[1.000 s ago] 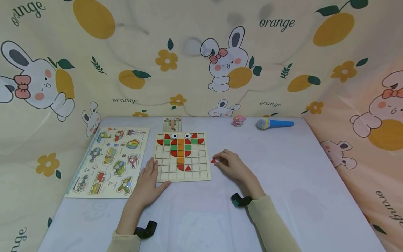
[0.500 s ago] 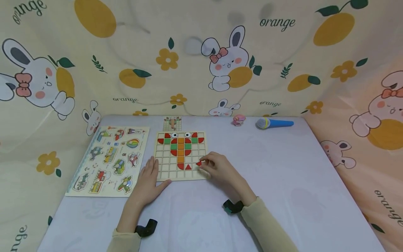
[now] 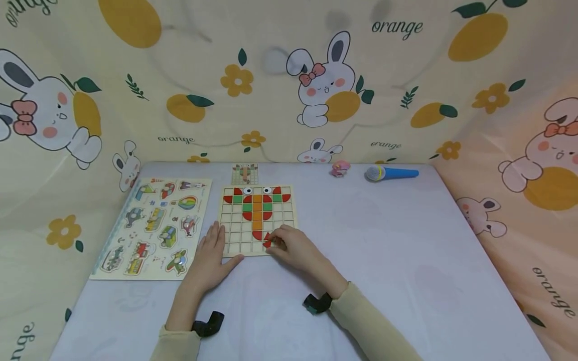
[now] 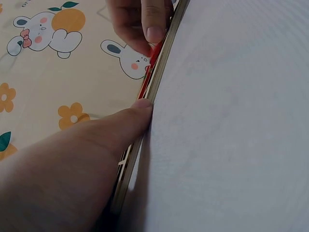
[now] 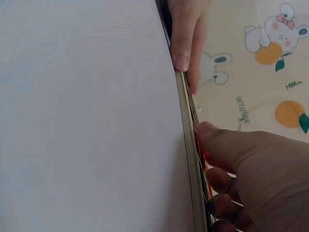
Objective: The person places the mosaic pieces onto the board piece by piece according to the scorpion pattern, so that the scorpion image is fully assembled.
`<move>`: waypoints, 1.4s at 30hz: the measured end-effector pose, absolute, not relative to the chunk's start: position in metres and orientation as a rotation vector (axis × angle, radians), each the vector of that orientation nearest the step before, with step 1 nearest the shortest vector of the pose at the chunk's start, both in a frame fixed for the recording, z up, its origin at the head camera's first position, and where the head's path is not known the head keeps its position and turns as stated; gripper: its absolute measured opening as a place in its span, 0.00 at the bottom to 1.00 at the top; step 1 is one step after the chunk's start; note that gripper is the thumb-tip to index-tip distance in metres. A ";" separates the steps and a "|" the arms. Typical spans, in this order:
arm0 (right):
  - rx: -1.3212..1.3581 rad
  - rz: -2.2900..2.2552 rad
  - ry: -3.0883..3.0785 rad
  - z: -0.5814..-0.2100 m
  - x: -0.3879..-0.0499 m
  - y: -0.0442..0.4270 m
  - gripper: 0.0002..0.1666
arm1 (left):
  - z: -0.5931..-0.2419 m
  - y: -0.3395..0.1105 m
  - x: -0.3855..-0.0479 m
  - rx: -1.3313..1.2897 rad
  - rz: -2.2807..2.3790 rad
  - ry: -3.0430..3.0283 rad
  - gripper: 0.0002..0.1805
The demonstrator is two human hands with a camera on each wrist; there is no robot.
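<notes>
A square wooden grid board (image 3: 235, 243) lies on the table, with red, green and orange pieces and two eye pieces set in its cells. My left hand (image 3: 207, 260) rests along the board's left side, fingers extended, thumb on the near edge; the left wrist view shows that thumb (image 4: 137, 113) touching the rim. Between thumb and fingertips my right hand (image 3: 298, 250) pinches a small red triangle piece (image 3: 267, 244) low over the board's near rows. Just beyond it sits another red triangle (image 3: 267, 235), partly covered by the fingers. In the right wrist view the held piece is mostly hidden.
A small pattern card (image 3: 245, 174) lies behind the board. To the left is a picture puzzle board (image 3: 180, 240) with vehicle pieces. A pink figurine (image 3: 340, 168) and a blue toy microphone (image 3: 392, 173) are at the table's back edge. A printed cloth (image 3: 189, 65) hangs behind.
My right hand has carried the red triangle leftward from beside the board to over its near rows, close to the other red triangle. My left hand stays on the board's edge.
</notes>
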State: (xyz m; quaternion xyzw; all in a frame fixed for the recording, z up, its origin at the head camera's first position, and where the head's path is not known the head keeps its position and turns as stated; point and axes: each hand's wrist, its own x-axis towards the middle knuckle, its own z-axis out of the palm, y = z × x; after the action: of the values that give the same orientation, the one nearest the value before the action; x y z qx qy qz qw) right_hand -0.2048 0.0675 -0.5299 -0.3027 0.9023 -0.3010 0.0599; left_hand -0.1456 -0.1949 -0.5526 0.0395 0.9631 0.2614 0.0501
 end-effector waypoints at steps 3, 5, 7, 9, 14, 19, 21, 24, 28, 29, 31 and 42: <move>-0.881 -0.976 2.715 -0.530 -0.204 0.067 0.15 | -0.553 -0.195 -0.146 0.117 0.803 2.931 0.57; -0.879 -1.020 2.701 -0.531 -0.204 0.069 0.14 | -0.552 -0.195 -0.146 0.115 0.811 2.929 0.57; -0.890 -1.042 2.700 -0.533 -0.203 0.070 0.11 | -0.552 -0.194 -0.145 0.112 0.813 2.928 0.57; -0.905 -1.051 2.703 -0.535 -0.203 0.071 0.09 | -0.552 -0.194 -0.145 0.107 0.812 2.927 0.57; -0.903 -1.073 2.730 -0.539 -0.202 0.070 0.08 | -0.550 -0.193 -0.145 0.106 0.818 2.934 0.57; -0.894 -1.106 2.771 -0.541 -0.199 0.067 0.08 | -0.549 -0.192 -0.144 0.111 0.822 2.939 0.57; -0.898 -1.107 2.791 -0.543 -0.198 0.066 0.07 | -0.549 -0.192 -0.144 0.109 0.820 2.939 0.57; -0.896 -1.100 2.821 -0.545 -0.198 0.064 0.07 | -0.549 -0.192 -0.144 0.110 0.814 2.941 0.57; -0.912 -1.108 2.848 -0.546 -0.198 0.063 0.07 | -0.548 -0.192 -0.145 0.114 0.814 2.945 0.57; -0.920 -1.107 2.854 -0.546 -0.198 0.063 0.08 | -0.548 -0.192 -0.146 0.116 0.816 2.946 0.57; -0.950 -1.087 2.863 -0.546 -0.199 0.062 0.10 | -0.547 -0.193 -0.146 0.119 0.818 2.946 0.57; -1.041 -0.981 2.867 -0.546 -0.197 0.063 0.11 | -0.551 -0.194 -0.145 0.121 0.813 2.957 0.57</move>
State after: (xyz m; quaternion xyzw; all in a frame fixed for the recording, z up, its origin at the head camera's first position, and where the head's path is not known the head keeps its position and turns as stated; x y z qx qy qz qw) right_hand -0.1974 0.0630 -0.5457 -0.3247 0.8944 -0.3059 -0.0313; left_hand -0.1449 -0.1941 -0.5515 0.0393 0.9628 0.2648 0.0363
